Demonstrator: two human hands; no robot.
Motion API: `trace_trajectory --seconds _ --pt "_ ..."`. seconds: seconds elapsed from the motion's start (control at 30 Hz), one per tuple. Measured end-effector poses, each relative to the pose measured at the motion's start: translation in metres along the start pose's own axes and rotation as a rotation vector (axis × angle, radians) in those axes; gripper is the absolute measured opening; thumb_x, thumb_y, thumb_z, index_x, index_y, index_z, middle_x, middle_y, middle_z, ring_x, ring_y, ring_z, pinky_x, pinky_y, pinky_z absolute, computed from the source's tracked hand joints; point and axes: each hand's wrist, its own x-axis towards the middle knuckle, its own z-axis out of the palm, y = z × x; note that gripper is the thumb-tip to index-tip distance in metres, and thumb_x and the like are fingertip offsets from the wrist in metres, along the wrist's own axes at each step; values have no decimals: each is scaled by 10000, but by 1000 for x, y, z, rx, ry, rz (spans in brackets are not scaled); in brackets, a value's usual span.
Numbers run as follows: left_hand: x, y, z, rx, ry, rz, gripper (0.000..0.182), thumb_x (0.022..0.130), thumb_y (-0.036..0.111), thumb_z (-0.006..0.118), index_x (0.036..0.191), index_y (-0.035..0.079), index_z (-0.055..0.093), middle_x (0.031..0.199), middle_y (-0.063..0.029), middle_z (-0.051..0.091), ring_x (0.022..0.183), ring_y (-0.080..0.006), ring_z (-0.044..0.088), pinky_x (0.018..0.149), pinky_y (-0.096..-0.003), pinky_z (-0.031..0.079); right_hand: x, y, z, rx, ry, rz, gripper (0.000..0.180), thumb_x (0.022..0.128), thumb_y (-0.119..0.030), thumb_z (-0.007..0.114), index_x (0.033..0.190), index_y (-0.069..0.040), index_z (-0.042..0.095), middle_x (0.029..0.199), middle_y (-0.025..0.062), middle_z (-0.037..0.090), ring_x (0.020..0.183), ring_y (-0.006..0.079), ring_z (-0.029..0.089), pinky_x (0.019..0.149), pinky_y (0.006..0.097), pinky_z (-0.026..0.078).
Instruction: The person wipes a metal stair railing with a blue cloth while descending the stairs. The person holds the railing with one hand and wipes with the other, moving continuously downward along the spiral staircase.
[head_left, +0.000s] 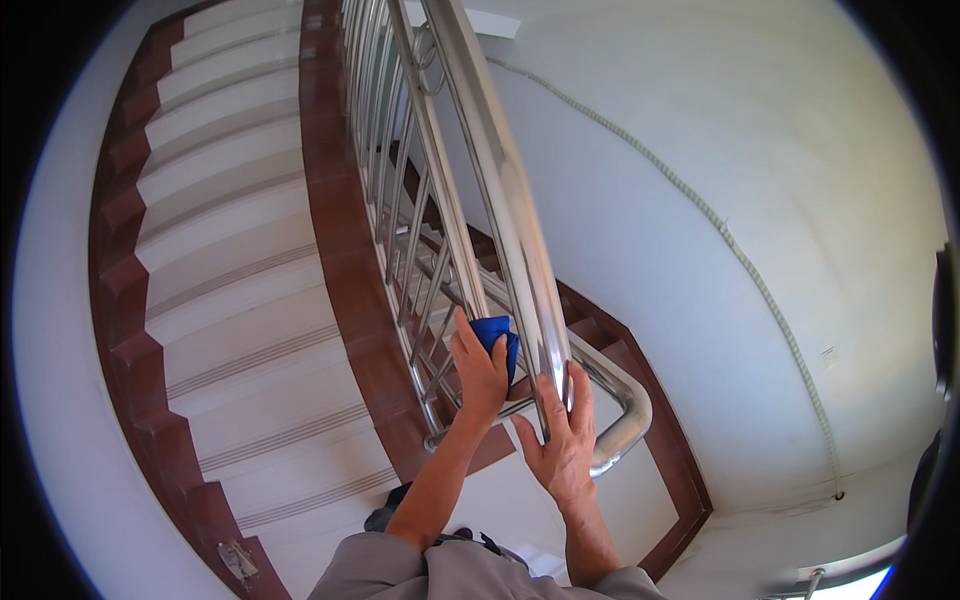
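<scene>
My left hand (484, 375) holds a folded blue cloth (491, 330) against the lower rail (450, 202) of a stainless steel stair railing. The cloth partly wraps that rail, and its far side is hidden. To the right, my right hand (566, 450) grips the thick, shiny handrail (517, 217) near its lower end, with the fingers over the metal and the thumb apart on the left. Just beyond it, the tube bends round in a curved end (634, 412). Slanted thin balusters (405, 247) stand below the lower rail.
Pale stairs (255, 315) with grooved edges and a red-brown border (345, 247) run up on the left. Through the railing, another flight (487, 259) shows lower down. A ribbed conduit (675, 176) crosses the white wall (637, 225) on the right. A landing (510, 499) lies under my arms.
</scene>
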Motion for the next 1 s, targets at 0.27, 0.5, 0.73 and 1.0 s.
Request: trace_trajectory --seconds 0.27,0.5,0.73,1.0 --pt "17 10 0 230 68 156 878 1111 225 671 1736 -88 140 1438 -374 478 1218 -511 553 1003 -558 528 -5 -1 3 -87 38 -7 742 788 -153 936 1482 -131 672 1629 292 502 1459 552 540 1125 602 540" --pt "59 32 -28 156 139 270 780 1103 177 690 1708 -81 271 1319 -326 572 1142 -483 633 972 -529 550 -4 -1 3 -75 85 24 661 762 -134 955 1390 -132 747 1617 253 543 1407 515 617 1105 553 589" --pt "133 31 -47 26 3 653 471 1004 23 756 1448 -16 603 1212 -231 664 1097 -431 656 918 -515 545 -1 -4 1 -89 100 17 629 784 -121 896 1392 -161 741 1586 240 567 1393 503 614 1096 544 574" --pt "98 -25 -64 339 -634 1102 385 978 354 796 1259 128 661 1345 -65 649 1424 -346 545 1236 -794 214 -2 -5 3 -118 113 34 598 794 -98 901 1370 -166 753 1592 228 567 1416 484 616 1124 541 573"
